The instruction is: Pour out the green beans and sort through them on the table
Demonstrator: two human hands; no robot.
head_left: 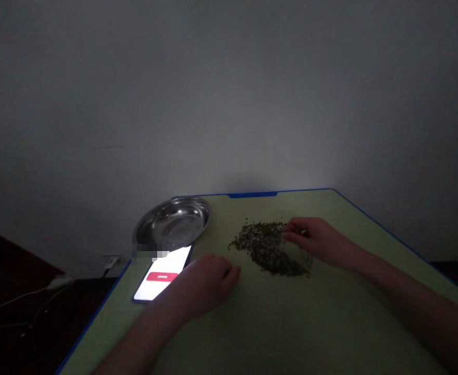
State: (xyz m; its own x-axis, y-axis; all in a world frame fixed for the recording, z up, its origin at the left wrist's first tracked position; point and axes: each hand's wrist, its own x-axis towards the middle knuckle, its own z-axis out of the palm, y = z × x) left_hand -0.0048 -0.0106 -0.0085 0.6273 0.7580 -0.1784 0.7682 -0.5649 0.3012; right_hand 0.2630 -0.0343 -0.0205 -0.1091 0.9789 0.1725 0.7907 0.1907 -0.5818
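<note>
Head view, your right hand (305, 237) at the dark grains (271, 250), fingertips pinched together, contents unclear, your left hand (215, 281) loosely curled beside the phone (162, 276)

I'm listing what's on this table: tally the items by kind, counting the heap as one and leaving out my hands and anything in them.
Round metal basin: 1
Smartphone: 1
Heap of small dark bits: 1
Total: 3

You have open worktop (283, 323) in front of the pile (273, 247) and a narrow lane between it and the metal bowl (180, 226). The bowl and phone (164, 273) block your left side; the wall (236, 94) closes the far edge.
</note>
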